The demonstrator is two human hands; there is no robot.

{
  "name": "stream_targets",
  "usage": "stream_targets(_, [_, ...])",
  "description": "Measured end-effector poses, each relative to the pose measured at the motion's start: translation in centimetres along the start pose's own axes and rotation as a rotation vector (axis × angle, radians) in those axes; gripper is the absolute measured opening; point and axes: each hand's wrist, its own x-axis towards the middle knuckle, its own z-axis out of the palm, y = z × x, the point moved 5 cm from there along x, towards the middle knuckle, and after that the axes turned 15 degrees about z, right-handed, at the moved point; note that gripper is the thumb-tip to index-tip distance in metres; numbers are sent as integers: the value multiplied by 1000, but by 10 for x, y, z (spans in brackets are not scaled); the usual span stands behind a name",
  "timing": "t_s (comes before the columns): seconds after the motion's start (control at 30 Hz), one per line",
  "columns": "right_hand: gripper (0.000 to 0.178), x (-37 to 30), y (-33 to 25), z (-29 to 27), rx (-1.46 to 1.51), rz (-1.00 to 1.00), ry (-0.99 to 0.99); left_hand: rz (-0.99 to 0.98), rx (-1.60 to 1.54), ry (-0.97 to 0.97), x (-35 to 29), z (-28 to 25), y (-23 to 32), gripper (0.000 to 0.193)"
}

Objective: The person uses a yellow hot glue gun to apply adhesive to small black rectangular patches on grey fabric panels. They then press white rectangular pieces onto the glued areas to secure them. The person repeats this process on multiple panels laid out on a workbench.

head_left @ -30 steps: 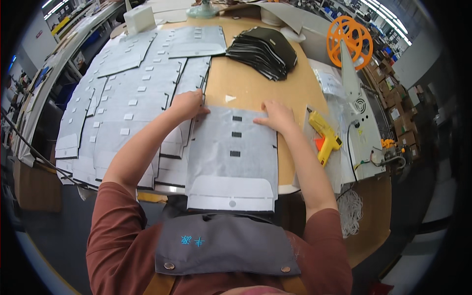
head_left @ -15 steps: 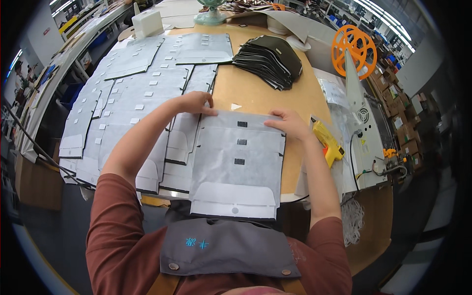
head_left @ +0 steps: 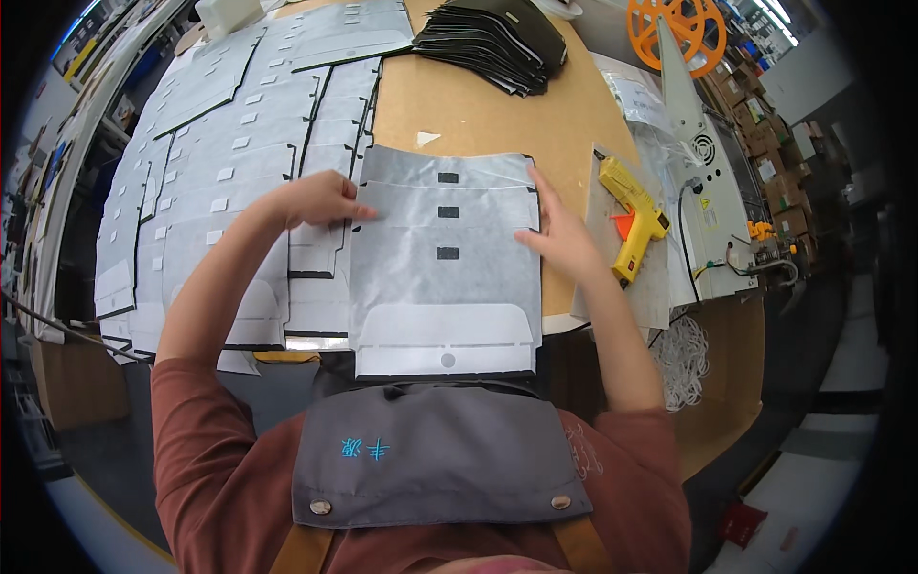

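A grey fabric panel (head_left: 402, 268) lies in front of me, its near end past the table edge. Three dark patches run down its middle; a white flap with a round grey dot spans its near end. Beside its left edge is my left hand (head_left: 330, 199), thumb and forefinger apart, pointing at the panel. Whether those fingertips touch it I cannot tell. At the right edge my right hand (head_left: 566, 230) is open, with a finger stretched along the edge and the thumb over the surface. More grey panels (head_left: 258, 191) with small white patches overlap on the left.
A dark stack of folded pieces (head_left: 497, 43) sits at the back. On the right are a yellow glue gun (head_left: 631, 215), an orange reel (head_left: 677, 33) and a pale machine (head_left: 708, 191) with a black cable. A small white triangular scrap (head_left: 426, 139) lies beyond the panel.
My view has tilted downward. Both hands have left the panel's far corners and come nearer along its sides, the left also moving outward. The panel has hardly shifted on the table.
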Motion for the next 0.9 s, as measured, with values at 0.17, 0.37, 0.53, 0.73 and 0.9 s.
stream_targets(0.17, [80, 4, -21, -7, 25, -87, 105, 138, 62, 234, 10, -4, 0, 36])
stream_targets(0.37, [75, 64, -8, -19, -158, -96, 225, 139, 164, 356, 43, -10, 12, 34])
stream_targets(0.53, [68, 48, -32, 0, -569, -150, 417, 237, 357, 537, 35, 2, 7, 43])
stream_targets(0.73, [70, 42, -21, 47, -645, -251, 279, 220, 461, 551, 30, 8, 19, 51])
stream_targets(0.9, [71, 41, -14, 28, -469, -189, 284, 267, 189, 702, 15, -7, 27, 41])
